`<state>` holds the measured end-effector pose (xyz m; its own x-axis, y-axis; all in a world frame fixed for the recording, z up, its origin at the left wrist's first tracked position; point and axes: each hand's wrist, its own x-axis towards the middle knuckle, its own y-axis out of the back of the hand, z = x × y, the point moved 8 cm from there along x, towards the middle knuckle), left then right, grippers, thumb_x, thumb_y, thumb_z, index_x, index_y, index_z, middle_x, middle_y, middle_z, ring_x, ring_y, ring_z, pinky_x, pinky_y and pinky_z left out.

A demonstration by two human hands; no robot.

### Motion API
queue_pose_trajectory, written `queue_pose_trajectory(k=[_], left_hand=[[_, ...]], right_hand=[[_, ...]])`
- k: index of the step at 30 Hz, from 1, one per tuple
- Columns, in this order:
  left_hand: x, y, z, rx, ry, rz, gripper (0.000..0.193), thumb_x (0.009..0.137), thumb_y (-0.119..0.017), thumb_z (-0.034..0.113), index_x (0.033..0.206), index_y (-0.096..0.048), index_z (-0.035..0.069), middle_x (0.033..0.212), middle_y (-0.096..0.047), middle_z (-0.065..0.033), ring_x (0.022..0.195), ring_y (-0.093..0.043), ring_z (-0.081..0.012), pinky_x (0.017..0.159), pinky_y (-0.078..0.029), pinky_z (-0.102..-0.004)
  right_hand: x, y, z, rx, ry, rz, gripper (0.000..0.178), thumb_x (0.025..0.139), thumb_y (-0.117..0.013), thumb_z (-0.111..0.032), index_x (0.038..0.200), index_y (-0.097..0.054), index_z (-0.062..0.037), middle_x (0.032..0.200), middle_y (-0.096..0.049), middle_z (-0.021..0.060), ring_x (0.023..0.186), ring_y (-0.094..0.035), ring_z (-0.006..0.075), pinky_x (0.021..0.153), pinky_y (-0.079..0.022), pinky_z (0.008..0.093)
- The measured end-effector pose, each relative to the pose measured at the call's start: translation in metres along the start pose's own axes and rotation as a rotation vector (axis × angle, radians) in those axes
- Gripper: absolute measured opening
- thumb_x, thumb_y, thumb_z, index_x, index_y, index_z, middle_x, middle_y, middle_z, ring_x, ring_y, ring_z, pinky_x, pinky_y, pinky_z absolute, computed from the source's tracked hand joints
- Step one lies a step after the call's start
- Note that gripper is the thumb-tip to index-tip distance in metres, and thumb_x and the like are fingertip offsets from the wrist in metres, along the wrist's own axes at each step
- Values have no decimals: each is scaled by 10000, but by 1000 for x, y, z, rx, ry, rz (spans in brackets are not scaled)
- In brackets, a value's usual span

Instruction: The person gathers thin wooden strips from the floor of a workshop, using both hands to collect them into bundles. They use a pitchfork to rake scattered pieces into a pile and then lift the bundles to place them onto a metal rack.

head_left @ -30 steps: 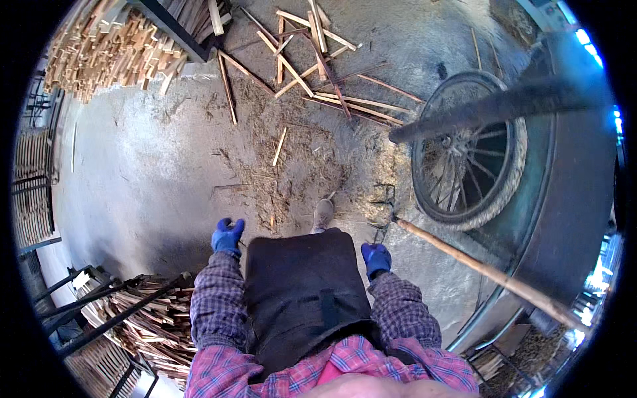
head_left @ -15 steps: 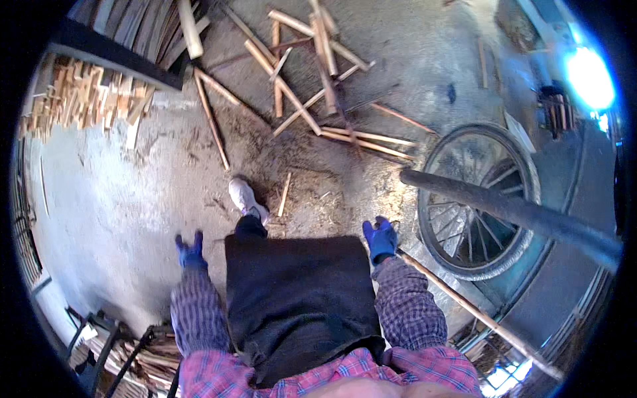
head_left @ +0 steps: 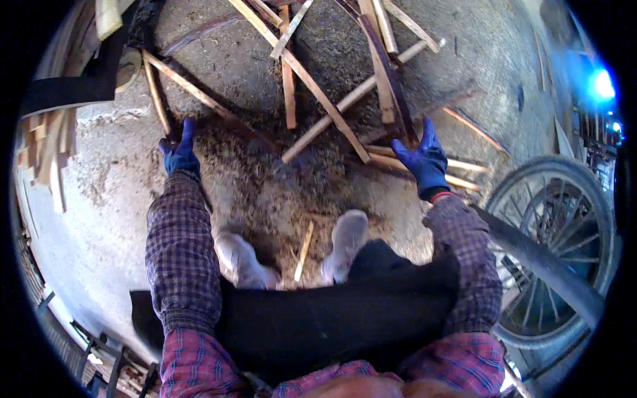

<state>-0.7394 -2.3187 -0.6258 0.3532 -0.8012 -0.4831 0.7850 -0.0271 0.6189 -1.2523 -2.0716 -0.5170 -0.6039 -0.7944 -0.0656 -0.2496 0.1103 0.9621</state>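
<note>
In the head view, both of your hands reach forward over the floor (head_left: 86,232), in blue gloves. Your left hand (head_left: 179,151) has its thumb and fingers parted, right beside the near end of a short narrow strip (head_left: 156,93); you cannot tell from here whether they touch. A longer strip (head_left: 192,89) meets that one at its far end and slants off to the right.

Your right hand (head_left: 425,159) is spread, thumb well away from the fingers, by the near end of a dark strip (head_left: 391,73). Two pale strips (head_left: 468,165) run behind it; contact there is unclear too.

Between your hands and beyond them, the loose wood lies criss-crossed on the floor: a long strip (head_left: 312,79) crosses a round pole (head_left: 308,140). Closer to you, a small stick (head_left: 304,252) lies between your two shoes (head_left: 350,242), in front of your dark apron (head_left: 332,325).

Toward the floor's right edge stands a spoked wheel (head_left: 557,164), with a dark bar (head_left: 544,255) across it. Toward the left edge is piled wood (head_left: 53,146).
</note>
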Motion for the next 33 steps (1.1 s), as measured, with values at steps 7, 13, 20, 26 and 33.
queue_pose_trajectory(k=[7, 13, 20, 26, 33], left_hand=[[8, -33, 3, -569, -223, 58, 638, 741, -768, 281, 1215, -432, 15, 1073, -583, -129, 927, -573, -235, 790, -473, -345], [-73, -87, 80, 362, -20, 401, 1100, 604, -799, 476, 1383, -164, 28, 1354, -332, -249, 1145, -453, -375, 941, -404, -433], [-44, -89, 57, 181, -127, 244, 1021, 610, -803, 305, 1376, -164, 90, 1282, -376, -256, 1142, -450, -434, 935, -416, -467], [-37, -110, 9, -599, -252, -3, 921, 600, -688, 37, 1388, -210, 42, 1180, -502, -152, 1028, -525, -257, 877, -455, -335], [-74, -96, 4, -475, -258, 94, 931, 630, -687, -26, 1410, -183, 36, 1300, -396, -131, 1109, -456, -241, 895, -442, -317]], right_hand=[[23, -58, -6, -1, 87, -8, 910, 643, -766, -379, 1335, -317, 5, 1168, -511, 257, 1052, -524, 400, 883, -445, 430], [14, -53, 16, 350, -23, -71, 500, 742, -658, -178, 1180, -508, 10, 1018, -597, 199, 936, -591, 308, 819, -471, 379], [66, 4, -86, 575, 162, 45, 287, 814, -624, -139, 1058, -584, 8, 831, -600, 115, 744, -577, 176, 684, -479, 323], [195, 2, -244, 549, 514, -39, 348, 813, -652, -263, 1030, -600, 4, 758, -577, 22, 707, -536, 106, 624, -449, 280], [256, -101, -353, -284, 568, -230, 1078, 646, -553, -759, 1383, -298, -14, 1402, -346, 205, 1328, -272, 362, 1091, -238, 377]])
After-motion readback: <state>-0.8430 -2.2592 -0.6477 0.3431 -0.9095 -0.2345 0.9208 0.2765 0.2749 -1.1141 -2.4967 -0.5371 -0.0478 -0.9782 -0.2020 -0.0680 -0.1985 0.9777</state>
